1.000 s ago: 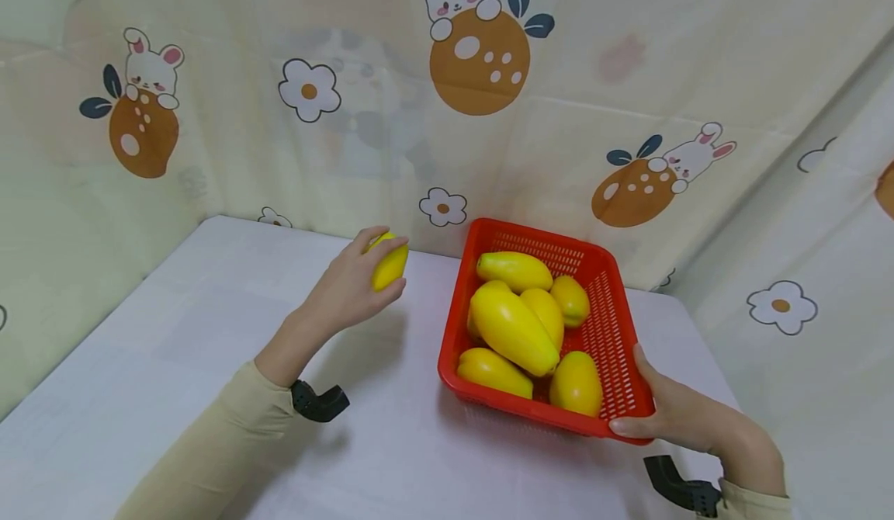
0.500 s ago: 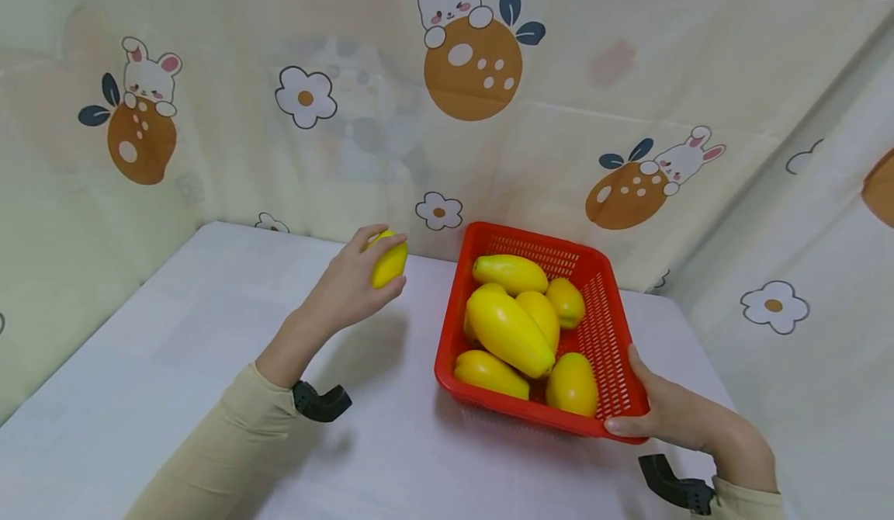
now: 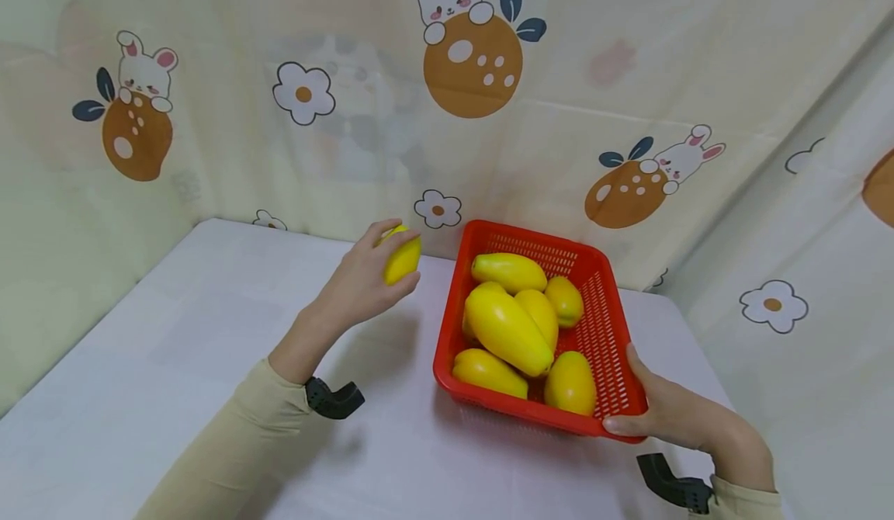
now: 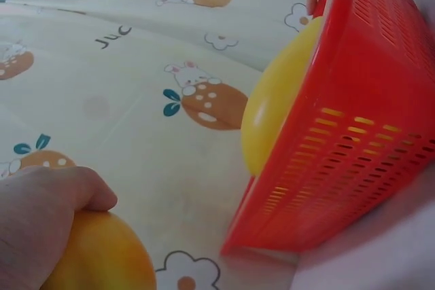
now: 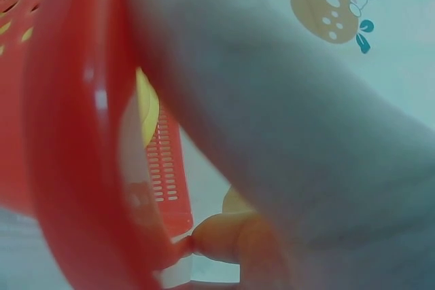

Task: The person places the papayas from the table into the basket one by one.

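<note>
My left hand (image 3: 361, 281) holds a smooth yellow mango-shaped fruit (image 3: 403, 258) above the table, left of a red plastic basket (image 3: 447, 334). Fingers and thumb curl round the fruit; in the left wrist view the thumb side covers part of the fruit (image 4: 105, 256). Several yellow fruits lie in the basket, among them a long papaya-like one (image 3: 508, 330) on top and a rounder one (image 3: 571, 383) near the front. At the basket's front right corner my right hand (image 3: 680, 415) grips the rim, thumb over the edge. Its fingers under the rim are mostly hidden.
A white-covered table (image 3: 174, 334) extends left and in front of the basket. Behind it hangs a cream curtain (image 3: 335, 163) printed with rabbits, fruit and flowers, close to the basket's back edge. Another curtain fold (image 3: 824, 365) borders the right side.
My left hand, with the yellow fruit in it, has shifted slightly right toward the basket. My right hand keeps its grip on the rim, and the basket stays in place.
</note>
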Available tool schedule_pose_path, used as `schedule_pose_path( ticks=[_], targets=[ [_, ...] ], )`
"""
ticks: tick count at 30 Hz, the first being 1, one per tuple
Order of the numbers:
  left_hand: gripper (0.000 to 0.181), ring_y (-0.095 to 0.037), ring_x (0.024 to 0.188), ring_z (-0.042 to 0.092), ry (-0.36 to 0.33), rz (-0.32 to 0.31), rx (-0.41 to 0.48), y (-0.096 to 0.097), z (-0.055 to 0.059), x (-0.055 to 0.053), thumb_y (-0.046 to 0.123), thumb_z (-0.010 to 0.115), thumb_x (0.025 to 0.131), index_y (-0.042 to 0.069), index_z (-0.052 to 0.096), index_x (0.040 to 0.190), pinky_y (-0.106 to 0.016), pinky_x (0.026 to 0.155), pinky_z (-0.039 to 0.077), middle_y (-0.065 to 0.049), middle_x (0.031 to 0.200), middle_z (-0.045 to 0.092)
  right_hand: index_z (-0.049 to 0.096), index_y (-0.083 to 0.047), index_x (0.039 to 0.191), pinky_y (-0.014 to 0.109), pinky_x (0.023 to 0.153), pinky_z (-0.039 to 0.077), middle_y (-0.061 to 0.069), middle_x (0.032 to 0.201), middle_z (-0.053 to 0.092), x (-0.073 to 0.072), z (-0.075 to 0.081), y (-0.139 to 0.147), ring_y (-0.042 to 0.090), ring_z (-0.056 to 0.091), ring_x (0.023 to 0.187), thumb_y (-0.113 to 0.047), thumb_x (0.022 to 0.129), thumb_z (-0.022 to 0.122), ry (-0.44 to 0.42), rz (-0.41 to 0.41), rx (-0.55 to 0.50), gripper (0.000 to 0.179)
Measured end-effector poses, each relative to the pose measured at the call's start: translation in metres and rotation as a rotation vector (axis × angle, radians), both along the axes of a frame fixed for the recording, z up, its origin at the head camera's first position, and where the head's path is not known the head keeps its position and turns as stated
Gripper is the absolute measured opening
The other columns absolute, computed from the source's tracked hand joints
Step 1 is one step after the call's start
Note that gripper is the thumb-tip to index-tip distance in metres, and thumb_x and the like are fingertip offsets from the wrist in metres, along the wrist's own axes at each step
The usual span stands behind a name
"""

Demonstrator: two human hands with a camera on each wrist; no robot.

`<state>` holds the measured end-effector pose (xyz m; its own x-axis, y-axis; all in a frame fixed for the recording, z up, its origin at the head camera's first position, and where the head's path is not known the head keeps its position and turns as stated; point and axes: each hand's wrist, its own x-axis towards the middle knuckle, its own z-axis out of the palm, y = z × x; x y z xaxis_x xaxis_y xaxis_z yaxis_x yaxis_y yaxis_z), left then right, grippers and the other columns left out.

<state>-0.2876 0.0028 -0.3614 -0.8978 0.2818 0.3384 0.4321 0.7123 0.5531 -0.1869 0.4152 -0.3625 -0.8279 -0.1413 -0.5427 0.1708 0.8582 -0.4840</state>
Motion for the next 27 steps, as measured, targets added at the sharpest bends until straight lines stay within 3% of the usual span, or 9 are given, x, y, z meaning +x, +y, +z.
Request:
schedule_pose_path(
  ticks=[10, 27],
  targets=[
    [0.054, -0.022, 0.099, 0.054, 0.005, -0.029, 0.042, 0.009, 0.005, 0.002, 0.031, 0.064, 0.086, 0.025, 0.048, 0.137, -0.032, 0.076, 0.056, -0.005, 0.149, 0.032, -0.016, -0.003, 0.148, 0.043, 0.080, 0.055, 0.031, 0.140, 0.034, -0.002, -0.002, -0.002, 0.032, 0.047, 0.109, -0.048, 0.081, 0.068, -0.005, 0.001, -0.009, 0.117],
    [0.055, -0.022, 0.106, 0.053, 0.044, -0.054, 0.022, 0.015, 0.005, 0.004, 0.030, 0.064, 0.086, 0.026, 0.048, 0.138, -0.032, 0.080, 0.056, -0.003, 0.150, 0.030, -0.017, -0.004, 0.148, 0.042, 0.078, 0.056, 0.033, 0.141, 0.031, -0.001, -0.004, -0.002, 0.031, 0.047, 0.107, -0.046, 0.081, 0.069, -0.019, -0.032, -0.014, 0.117]
  ],
)
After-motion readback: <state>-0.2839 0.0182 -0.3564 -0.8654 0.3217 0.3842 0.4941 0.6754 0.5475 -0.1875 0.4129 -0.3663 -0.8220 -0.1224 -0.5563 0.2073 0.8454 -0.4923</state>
